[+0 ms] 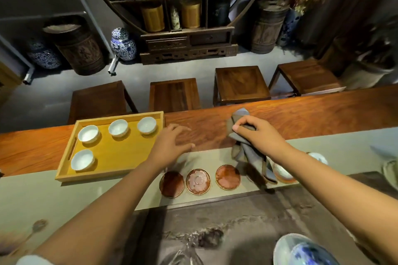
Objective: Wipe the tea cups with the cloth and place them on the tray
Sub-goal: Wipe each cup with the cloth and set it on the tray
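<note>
- Wooden table — yellow tray bearing four white tea cups.
- Left hand: fingers spread, empty, beside the tray.
- Right hand: fingers closed on grey cloth — above the coasters.

Tea house: wooden counter, stools, porcelain jars.

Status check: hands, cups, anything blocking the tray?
Left hand open, empty, beside the tray. Right hand grips the cloth. Four cups on tray; one cup still on its saucer. Tray approach clear.
</note>
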